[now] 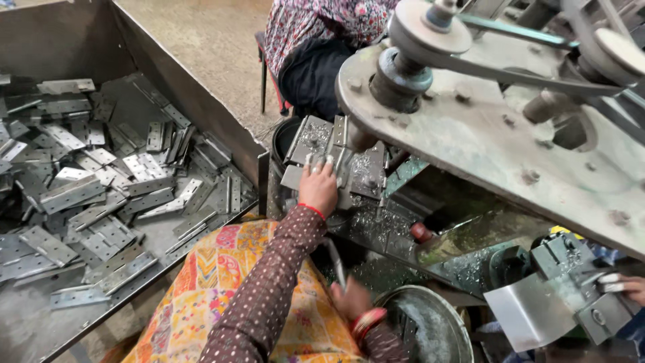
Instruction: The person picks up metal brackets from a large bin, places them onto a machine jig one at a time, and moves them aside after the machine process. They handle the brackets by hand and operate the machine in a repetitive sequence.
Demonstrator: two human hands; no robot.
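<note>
My left hand (318, 187), in a brown dotted sleeve, reaches forward to the machine's steel fixture (310, 138). Its fingers grip a grey metal hinge plate (293, 177) lying on the fixture. Lower down, my right hand (351, 299), with red bangles at the wrist, is closed around a thin metal lever (336, 259) that rises from it, slightly blurred. Bright metal chips (368, 225) lie around the fixture.
A big steel bin (195, 101) on the left holds several loose hinge plates (101, 195). A heavy plate with pulleys and a belt (470, 101) overhangs on the right. A round metal pail (430, 323) stands below. Another person's fingers (621, 286) touch a second fixture; someone sits behind (316, 40).
</note>
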